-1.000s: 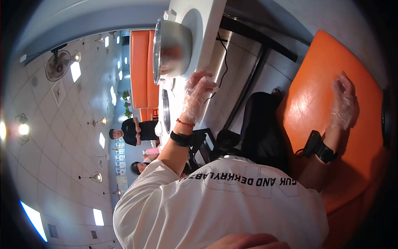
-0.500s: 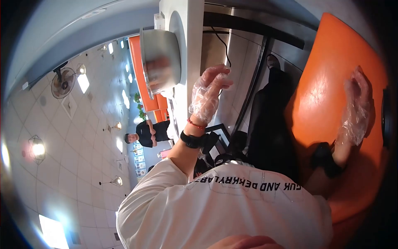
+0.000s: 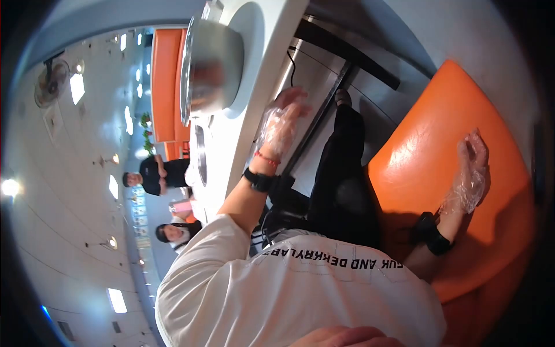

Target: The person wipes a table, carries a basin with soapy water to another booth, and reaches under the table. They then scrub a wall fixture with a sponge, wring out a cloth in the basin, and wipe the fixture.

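Observation:
My left hand, in a clear plastic glove, hangs in the air beside the edge of the white table. Its fingers are slightly bent and apart, a little blurred, with nothing held. A large metal bowl on the tabletop is nearest to it. My right hand, also gloved in clear plastic, is at the orange seat with its fingers extended and nothing in them. Whether it touches the seat is hard to tell. Black bands circle both wrists.
A dark table leg bar and a thin cable show below the tabletop. My black-trousered leg stretches beside the seat. Across the table are a person in black and another person. An orange bench stands behind.
The view has swung, so table, bowl and both hands appear shifted left. My left hand's fingers stay apart. The second person across the table now shows more fully.

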### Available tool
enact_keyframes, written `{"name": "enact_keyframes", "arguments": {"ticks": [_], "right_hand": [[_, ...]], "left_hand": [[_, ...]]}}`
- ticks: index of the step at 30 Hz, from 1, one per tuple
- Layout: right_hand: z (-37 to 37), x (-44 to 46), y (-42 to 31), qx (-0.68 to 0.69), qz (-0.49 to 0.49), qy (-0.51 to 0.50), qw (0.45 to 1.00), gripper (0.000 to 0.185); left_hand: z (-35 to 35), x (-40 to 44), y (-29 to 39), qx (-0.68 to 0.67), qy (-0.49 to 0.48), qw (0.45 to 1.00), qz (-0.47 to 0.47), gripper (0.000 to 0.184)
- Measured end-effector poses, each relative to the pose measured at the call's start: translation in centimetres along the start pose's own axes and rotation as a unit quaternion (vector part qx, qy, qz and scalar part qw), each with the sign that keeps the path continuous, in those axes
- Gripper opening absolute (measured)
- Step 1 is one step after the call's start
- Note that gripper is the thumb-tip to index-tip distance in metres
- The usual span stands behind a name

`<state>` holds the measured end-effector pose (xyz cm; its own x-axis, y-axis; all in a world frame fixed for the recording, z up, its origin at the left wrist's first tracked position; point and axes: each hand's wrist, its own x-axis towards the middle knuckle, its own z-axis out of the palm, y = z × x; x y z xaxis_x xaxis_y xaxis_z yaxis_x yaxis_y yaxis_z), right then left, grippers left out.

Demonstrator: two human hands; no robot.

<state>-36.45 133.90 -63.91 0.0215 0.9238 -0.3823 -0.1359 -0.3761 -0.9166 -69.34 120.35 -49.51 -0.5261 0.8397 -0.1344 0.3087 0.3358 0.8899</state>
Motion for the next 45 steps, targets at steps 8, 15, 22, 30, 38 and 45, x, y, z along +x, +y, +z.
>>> {"name": "enact_keyframes", "arguments": {"ticks": [8,15,22,30,38,45], "right_hand": [[1.2,1.5,1.0,-0.249,-0.028,0.024,0.968,0.032],[14.5,1.0,-5.5,-0.240,-0.189,-0.190,0.933,0.027],[20.6,9.7,-0.3,-0.183,-0.164,-0.300,0.922,0.025],[19.5,10.1,-4.1,-0.003,0.041,-0.253,0.967,0.015],[20.4,8.6,-5.6,-0.015,0.022,-0.253,0.967,0.015],[21.5,7.9,-5.3,-0.016,0.008,-0.269,0.963,0.014]], "left_hand": [[-6.7,12.0,-17.6,0.525,0.219,0.811,0.139,0.037],[-11.6,17.6,-24.1,0.717,0.252,0.645,0.076,0.037],[-13.9,19.3,-28.2,0.670,0.306,0.675,-0.035,0.035],[-13.8,24.4,-27.2,0.541,0.316,0.778,-0.053,0.032],[-12.8,27.9,-24.9,0.325,0.273,0.902,-0.082,0.030],[-13.4,28.2,-23.4,0.221,0.256,0.936,-0.102,0.027]]}}
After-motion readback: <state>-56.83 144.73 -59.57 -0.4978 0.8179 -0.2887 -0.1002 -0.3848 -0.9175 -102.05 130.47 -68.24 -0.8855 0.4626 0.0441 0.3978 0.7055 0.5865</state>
